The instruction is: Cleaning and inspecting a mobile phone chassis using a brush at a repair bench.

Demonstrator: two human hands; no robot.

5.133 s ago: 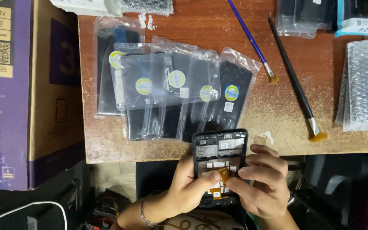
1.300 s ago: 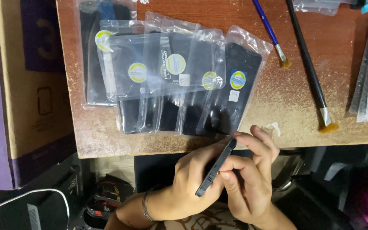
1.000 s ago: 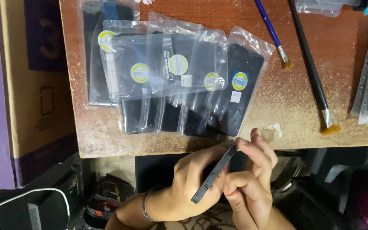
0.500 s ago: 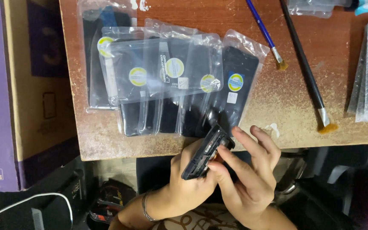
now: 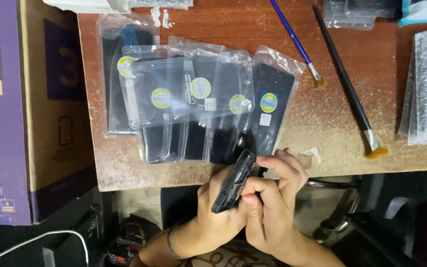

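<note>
Item: black phone frame (image 5: pixel 233 182), tilted on edge, gripped in my left hand (image 5: pixel 213 217); my right hand (image 5: pixel 268 207) pinches its side, just beside the desk (image 5: pixel 322 123) edge.

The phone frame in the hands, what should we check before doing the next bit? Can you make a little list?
1. Left hand grips the phone frame: ok.
2. Right hand also on it, fingertips at the frame's top corner: ok.
3. Frame held tilted, on edge, over the table edge: ok.
4. Inner parts seated properly: cannot tell, mostly hidden.
5. Bagged screens lie close behind the frame, could get bumped: not ok.
6. Brushes lie out of the way to the right: ok.
</note>
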